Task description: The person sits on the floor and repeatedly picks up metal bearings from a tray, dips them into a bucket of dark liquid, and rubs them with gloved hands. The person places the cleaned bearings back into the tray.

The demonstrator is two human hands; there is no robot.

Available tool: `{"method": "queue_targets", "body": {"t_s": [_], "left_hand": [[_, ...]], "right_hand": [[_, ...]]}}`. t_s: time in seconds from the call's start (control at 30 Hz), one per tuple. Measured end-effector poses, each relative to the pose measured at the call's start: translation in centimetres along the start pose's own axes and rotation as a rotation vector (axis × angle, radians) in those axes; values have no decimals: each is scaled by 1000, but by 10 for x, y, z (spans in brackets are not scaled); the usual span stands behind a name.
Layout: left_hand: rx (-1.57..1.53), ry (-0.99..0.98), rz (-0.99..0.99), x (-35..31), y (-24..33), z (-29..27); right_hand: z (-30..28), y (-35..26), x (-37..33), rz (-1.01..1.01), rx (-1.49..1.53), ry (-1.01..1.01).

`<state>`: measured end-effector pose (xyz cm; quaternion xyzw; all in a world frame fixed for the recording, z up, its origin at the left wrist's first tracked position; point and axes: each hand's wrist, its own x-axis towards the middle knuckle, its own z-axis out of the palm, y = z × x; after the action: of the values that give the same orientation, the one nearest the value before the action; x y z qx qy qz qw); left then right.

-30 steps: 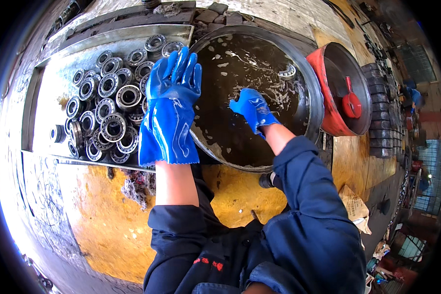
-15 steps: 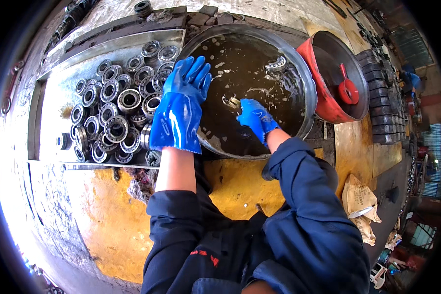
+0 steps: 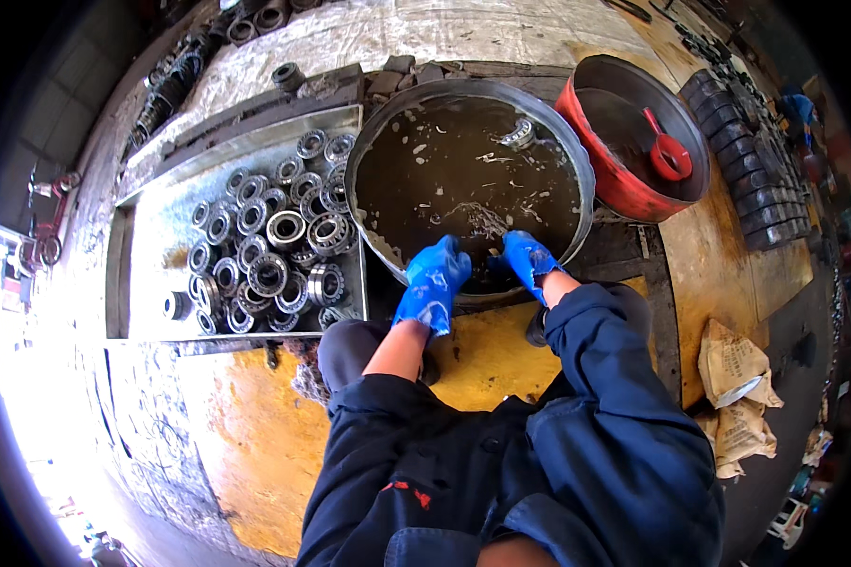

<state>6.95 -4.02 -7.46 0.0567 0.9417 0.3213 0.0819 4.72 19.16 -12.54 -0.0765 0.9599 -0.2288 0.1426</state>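
A large round metal basin (image 3: pixel 584 203) holds murky brown liquid with pale flecks of foam. Both my hands wear blue rubber gloves and are low over its near side. My left hand (image 3: pixel 435 279) is closed at the near rim, fingers curled inward; what it grips, if anything, is hidden. My right hand (image 3: pixel 531 257) reaches down at the liquid to its right, fingers closed and partly hidden. A dark shape between the hands is too unclear to name. Ripples spread just beyond them. One roller bearing (image 3: pixel 518 135) sits partly out of the liquid at the far right.
To the left, a shallow metal tray (image 3: pixel 151 203) carries a pile of steel bearings (image 3: pixel 268 274). A red tub (image 3: pixel 596 170) with a red ladle (image 3: pixel 669 156) stands right of the basin. Farther right are a row of dark round parts (image 3: pixel 742 161) and brown paper sacks (image 3: pixel 736 369).
My left hand has come down from above the tray's edge to the basin's near side, from open to closed. My right hand has drawn nearer with the brass-coloured part it held, now out of sight.
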Motion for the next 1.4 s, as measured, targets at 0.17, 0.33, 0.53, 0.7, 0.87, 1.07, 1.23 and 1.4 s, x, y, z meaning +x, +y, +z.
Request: {"method": "queue_targets", "body": {"t_s": [0.17, 0.33, 0.53, 0.7, 0.87, 1.07, 1.23, 1.4], "left_hand": [[75, -22, -145, -4, 10, -5], [141, -33, -192, 3, 23, -1], [168, -72, -237, 4, 27, -13], [136, 86, -192, 2, 18, 6], [55, -42, -287, -3, 16, 3], [60, -56, -273, 7, 19, 5], [69, -58, -281, 7, 18, 3], [11, -80, -313, 5, 20, -4]], "right_hand": [[17, -11, 0, 38, -132, 55], [27, 11, 16, 18, -126, 123], [14, 10, 39, -275, -22, 181], [15, 13, 65, -21, 60, -1], [-11, -2, 42, -12, -125, -146], [-19, 16, 39, -223, -239, -102], [37, 31, 29, 38, 758, -47], [47, 42, 48, -10, 774, -185]]}}
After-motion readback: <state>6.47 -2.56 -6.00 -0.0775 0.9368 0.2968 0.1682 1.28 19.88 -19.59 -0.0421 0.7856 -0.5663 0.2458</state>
